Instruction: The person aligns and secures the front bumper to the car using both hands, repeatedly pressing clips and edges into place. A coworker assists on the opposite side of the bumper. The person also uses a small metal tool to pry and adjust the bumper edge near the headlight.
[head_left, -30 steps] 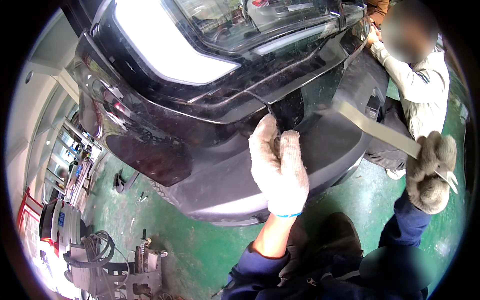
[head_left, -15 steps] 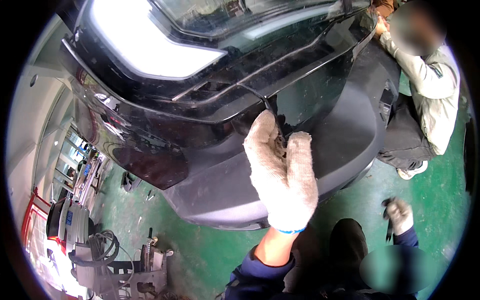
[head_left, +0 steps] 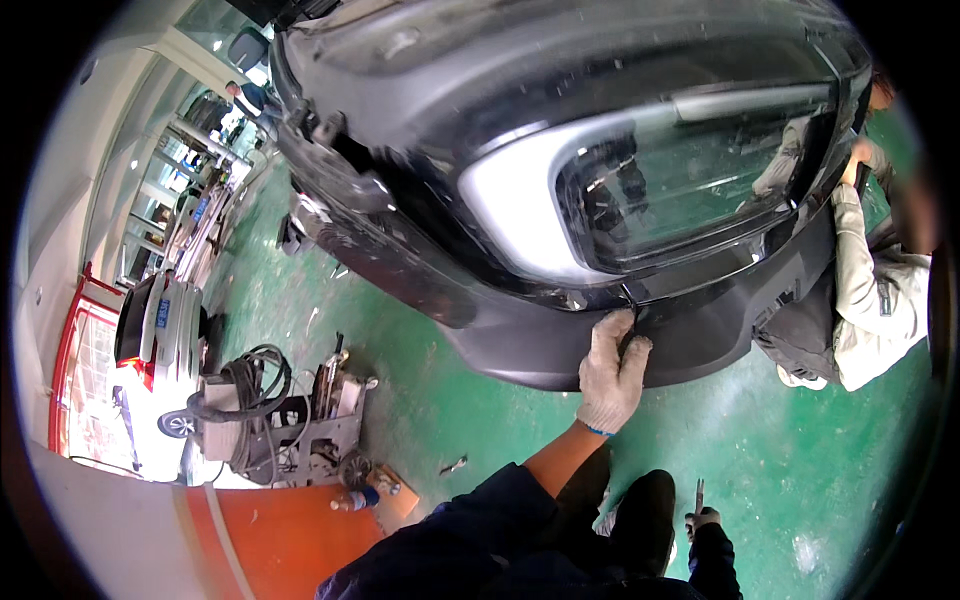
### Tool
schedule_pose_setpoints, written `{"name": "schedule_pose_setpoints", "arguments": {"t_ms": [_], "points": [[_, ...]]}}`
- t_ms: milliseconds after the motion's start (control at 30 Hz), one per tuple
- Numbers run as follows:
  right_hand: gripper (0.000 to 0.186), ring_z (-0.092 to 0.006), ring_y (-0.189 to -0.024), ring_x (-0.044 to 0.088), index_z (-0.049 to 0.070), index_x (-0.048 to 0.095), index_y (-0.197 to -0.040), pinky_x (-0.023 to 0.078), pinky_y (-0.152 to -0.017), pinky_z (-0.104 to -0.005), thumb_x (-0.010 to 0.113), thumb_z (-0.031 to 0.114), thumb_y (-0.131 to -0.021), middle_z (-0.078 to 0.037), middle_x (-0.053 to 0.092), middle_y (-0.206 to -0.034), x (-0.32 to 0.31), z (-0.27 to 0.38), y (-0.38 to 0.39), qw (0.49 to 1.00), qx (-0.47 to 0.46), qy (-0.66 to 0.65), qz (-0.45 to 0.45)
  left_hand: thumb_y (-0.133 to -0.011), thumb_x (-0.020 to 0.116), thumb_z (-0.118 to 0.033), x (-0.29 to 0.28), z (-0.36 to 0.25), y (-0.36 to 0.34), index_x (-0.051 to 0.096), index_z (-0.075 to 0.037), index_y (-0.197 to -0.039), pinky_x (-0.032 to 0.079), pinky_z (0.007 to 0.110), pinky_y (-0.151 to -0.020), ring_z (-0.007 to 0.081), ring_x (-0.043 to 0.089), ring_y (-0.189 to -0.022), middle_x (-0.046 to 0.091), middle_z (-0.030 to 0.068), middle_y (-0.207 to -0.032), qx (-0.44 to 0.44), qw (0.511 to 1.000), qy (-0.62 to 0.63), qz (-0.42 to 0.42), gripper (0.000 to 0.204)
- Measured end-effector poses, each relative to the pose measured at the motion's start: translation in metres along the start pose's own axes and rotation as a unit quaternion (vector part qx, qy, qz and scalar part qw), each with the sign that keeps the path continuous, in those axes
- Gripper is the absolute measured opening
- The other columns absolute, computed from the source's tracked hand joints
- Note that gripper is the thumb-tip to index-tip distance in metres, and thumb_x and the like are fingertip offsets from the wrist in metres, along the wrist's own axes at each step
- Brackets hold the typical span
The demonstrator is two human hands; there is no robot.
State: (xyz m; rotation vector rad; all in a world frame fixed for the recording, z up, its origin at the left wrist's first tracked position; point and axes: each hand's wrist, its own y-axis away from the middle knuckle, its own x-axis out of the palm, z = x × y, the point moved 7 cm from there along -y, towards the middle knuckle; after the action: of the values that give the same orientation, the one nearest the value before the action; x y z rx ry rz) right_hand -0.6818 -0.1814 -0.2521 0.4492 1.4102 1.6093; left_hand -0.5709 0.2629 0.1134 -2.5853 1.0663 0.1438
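Note:
My left hand (head_left: 612, 375), in a white knit glove, has its fingertips hooked into the seam between a dark car's tailgate (head_left: 700, 255) and the grey bumper (head_left: 500, 340); what lies under the fingertips is mostly hidden. Low by my legs, my right hand (head_left: 700, 522), also gloved, grips a slim flat tool (head_left: 700, 490) pointing upward. The tailgate's rear window (head_left: 680, 190) reflects a bright white panel of light.
A person (head_left: 880, 310) in pale clothing crouches at the car's right, hands on its edge. At left stand a hose-draped wheeled cart (head_left: 310, 435) and a white car (head_left: 150, 330). An orange surface (head_left: 260, 540) lies lower left; another person (head_left: 247, 100) is farther back.
My right hand has dropped from beside the bumper to near my legs with the tool. My left hand stays at the seam. The view has shifted, showing more tailgate and cart.

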Motion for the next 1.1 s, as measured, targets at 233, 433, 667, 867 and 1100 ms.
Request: {"name": "schedule_pose_setpoints", "arguments": {"t_ms": [233, 433, 667, 867, 1100], "points": [[0.032, -0.0244, -0.055, 0.069, 0.011, 0.070, -0.062, 0.058, -0.057, -0.0389, 0.068, 0.035, -0.082, -0.007, 0.068, -0.058, -0.015, -0.191, -0.059, 0.916, -0.063, 0.393, -0.055, -0.093, 0.066, -0.003, 0.013, 0.002, -0.010, 0.056, -0.003, -0.123, 0.051, 0.031, -0.084, 0.0162, 0.061, -0.092, 0.063, 0.0072, -0.108, -0.059, 0.997, 0.033, 0.048, 0.032], [0.031, -0.0262, -0.061, 0.071, 0.000, 0.071, -0.103, 0.059, -0.061, -0.0402, 0.076, 0.021, -0.081, -0.017, 0.072, -0.076, 0.034, -0.091, -0.016, 0.981, -0.056, 0.185, 0.003, -0.095, 0.065, -0.003, -0.003, -0.005, -0.014, 0.057, -0.004, -0.114, 0.049, 0.030, -0.087, 0.0113, 0.055, -0.093, 0.058, 0.0022, -0.104, -0.101, 0.985, 0.127, -0.055, 0.021], [0.048, -0.0325, -0.095, 0.072, 0.002, 0.069, -0.115, 0.057, -0.087, -0.0419, 0.078, 0.030, -0.077, -0.019, 0.075, -0.099, 0.108, -0.065, -0.048, 0.989, -0.066, 0.130, 0.031, -0.096, 0.063, -0.002, 0.001, -0.001, -0.010, 0.055, -0.002, -0.121, 0.053, 0.036, -0.091, 0.0161, 0.061, -0.094, 0.060, 0.0057, -0.106, -0.126, 0.982, 0.117, -0.083, 0.027], [0.044, -0.0315, -0.092, 0.072, 0.002, 0.071, -0.106, 0.055, -0.083, -0.0431, 0.080, 0.034, -0.078, -0.017, 0.075, -0.098, 0.125, -0.049, -0.090, 0.982, -0.112, 0.151, -0.011, -0.098, 0.057, 0.002, 0.011, 0.004, -0.001, 0.047, 0.001, -0.135, 0.054, 0.035, -0.095, 0.0200, 0.062, -0.111, 0.058, 0.0144, -0.131, 0.025, 0.994, 0.098, -0.033, 0.039], [0.040, -0.0374, -0.096, 0.071, 0.001, 0.069, -0.104, 0.054, -0.083, -0.0454, 0.079, 0.029, -0.077, -0.020, 0.074, -0.099, 0.111, -0.087, -0.135, 0.987, -0.147, 0.066, -0.024, -0.098, 0.056, 0.001, 0.019, -0.018, -0.009, 0.050, 0.002, -0.129, 0.057, 0.039, -0.094, 0.0227, 0.067, -0.104, 0.062, 0.0152, -0.122, -0.084, 0.989, 0.121, 0.005, 0.031]]}}
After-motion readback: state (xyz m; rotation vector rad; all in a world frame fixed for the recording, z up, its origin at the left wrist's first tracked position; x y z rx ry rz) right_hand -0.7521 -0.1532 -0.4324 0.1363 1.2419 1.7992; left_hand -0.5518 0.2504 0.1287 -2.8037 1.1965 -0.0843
